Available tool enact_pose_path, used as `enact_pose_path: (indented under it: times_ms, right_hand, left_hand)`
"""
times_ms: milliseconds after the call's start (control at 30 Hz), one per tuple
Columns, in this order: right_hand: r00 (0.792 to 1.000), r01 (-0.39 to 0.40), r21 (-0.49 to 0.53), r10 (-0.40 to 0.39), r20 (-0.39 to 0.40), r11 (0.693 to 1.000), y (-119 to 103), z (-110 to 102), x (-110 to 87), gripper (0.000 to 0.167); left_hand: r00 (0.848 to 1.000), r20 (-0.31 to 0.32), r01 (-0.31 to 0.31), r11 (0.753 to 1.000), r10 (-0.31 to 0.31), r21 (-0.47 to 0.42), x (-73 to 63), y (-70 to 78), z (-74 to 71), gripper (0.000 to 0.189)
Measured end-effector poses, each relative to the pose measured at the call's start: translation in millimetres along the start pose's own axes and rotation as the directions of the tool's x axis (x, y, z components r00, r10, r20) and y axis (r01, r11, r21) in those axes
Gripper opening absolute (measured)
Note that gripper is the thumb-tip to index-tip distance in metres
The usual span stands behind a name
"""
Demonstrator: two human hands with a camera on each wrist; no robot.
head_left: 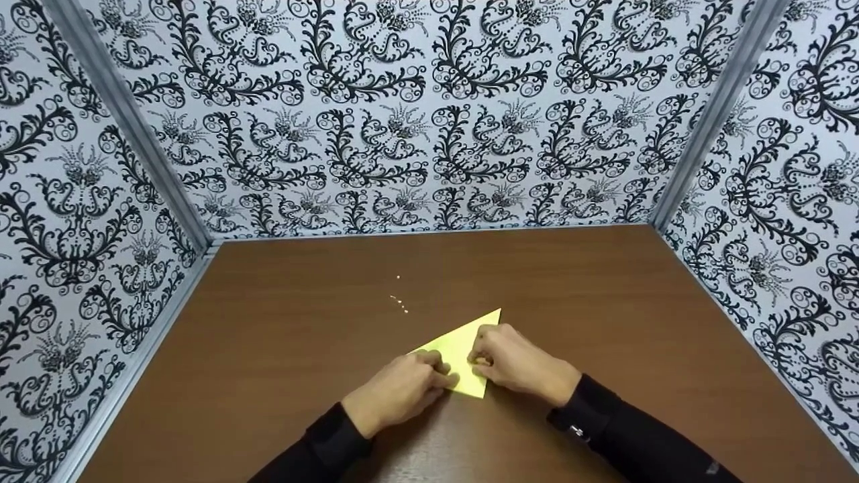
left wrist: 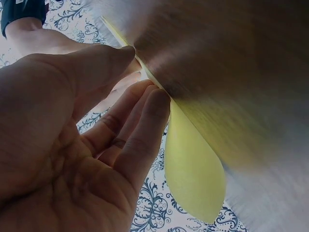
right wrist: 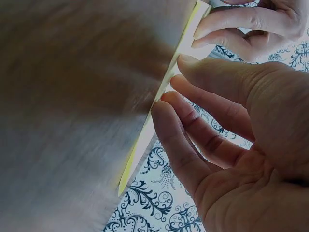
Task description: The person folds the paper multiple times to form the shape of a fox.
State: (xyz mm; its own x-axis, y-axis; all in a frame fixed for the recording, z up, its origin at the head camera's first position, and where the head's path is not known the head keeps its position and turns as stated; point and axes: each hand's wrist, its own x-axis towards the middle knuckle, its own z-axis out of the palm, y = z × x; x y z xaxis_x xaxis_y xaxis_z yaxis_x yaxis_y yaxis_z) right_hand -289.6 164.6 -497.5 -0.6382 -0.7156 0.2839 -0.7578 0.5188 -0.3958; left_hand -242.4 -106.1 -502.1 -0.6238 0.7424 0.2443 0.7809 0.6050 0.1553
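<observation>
A folded sheet of yellow paper (head_left: pixel 460 349) lies on the brown table under both hands. My left hand (head_left: pixel 406 386) rests its thumb and fingertips on the paper's left part. From the right, my right hand (head_left: pixel 513 355) touches it with bent fingers, and the thumb is set a little apart from them. In the left wrist view, the yellow paper (left wrist: pixel 195 164) bulges up in a rounded loop beside the left fingertips. Seen edge-on in the right wrist view, the paper (right wrist: pixel 140 145) lies low along the tabletop beneath the right fingertips.
Several small pale specks (head_left: pixel 400 305) lie on the wooden table (head_left: pixel 288 322) beyond the paper. Walls (head_left: pixel 429 121) with a black-and-white scroll pattern enclose the table at the back and both sides, with grey metal posts (head_left: pixel 704 114) at the corners.
</observation>
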Motion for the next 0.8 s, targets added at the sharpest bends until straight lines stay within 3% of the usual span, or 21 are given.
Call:
enact_pose_path:
  times_ms: [300,533,667,800]
  right_hand:
    - [0.999,0.013,-0.002,-0.013,-0.034,1.000,2,3,-3.1,0.010]
    - [1.000,-0.009,0.005,0.009,-0.027,1.000,1,2,-4.5,0.009]
    - [0.999,-0.043,0.021,0.043,-0.005,0.999,0,2,-4.5,0.008]
    - [1.000,-0.017,0.009,0.017,-0.027,1.000,1,3,-3.6,0.008]
  left_hand:
    - [1.000,-0.005,-0.027,0.999,0.027,0.019,-0.4,-0.5,1.4,0.026]
    - [0.999,0.049,0.007,0.995,-0.003,-0.101,-1.1,-5.7,1.3,0.025]
    - [0.999,0.037,-0.003,0.988,0.009,-0.157,0.0,-9.5,1.8,0.019]
    - [1.000,0.005,-0.012,0.990,0.013,-0.140,2.7,-12.5,-0.9,0.015]
